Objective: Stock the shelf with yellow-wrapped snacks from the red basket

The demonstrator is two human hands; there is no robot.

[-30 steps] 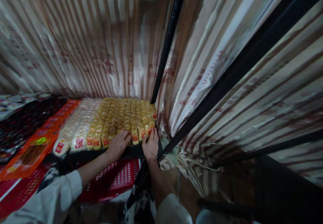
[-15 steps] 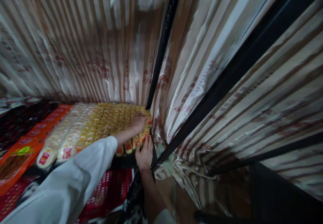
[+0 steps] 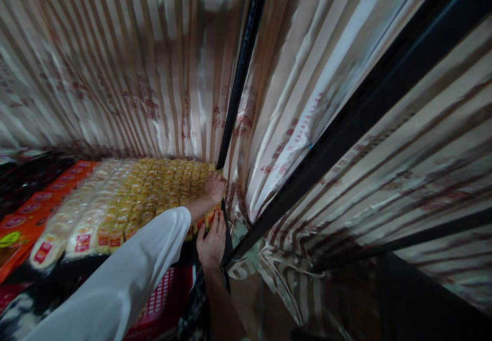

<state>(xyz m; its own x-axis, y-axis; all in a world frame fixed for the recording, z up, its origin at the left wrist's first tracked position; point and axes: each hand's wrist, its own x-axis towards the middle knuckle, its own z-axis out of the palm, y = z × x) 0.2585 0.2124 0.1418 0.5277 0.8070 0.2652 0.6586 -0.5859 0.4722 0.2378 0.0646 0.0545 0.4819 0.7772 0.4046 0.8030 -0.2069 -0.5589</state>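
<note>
Small yellow-wrapped packets (image 3: 165, 182) stand in tight rows on a dark display surface. My left hand (image 3: 215, 186), at the end of a white sleeve, reaches over the rows to the back right corner. Its fingers bend down around a packet at the edge, partly hidden by the hand itself. Lower down, my right hand (image 3: 213, 238) lies against the front of the rightmost rows, fingers stretched forward and thumb apart. Its fingertips touch the red-labelled packet ends (image 3: 210, 217).
White-wrapped round packs (image 3: 82, 241) and orange bags (image 3: 46, 197) lie left of the yellow rows. A red perforated basket (image 3: 163, 292) is below the front edge. Black poles (image 3: 240, 69) and a striped curtain (image 3: 165, 75) close off the back and right.
My view has shifted slightly right, so the goods sit further left. My left hand has moved a little toward the right edge of the rows. The right hand stays at their front.
</note>
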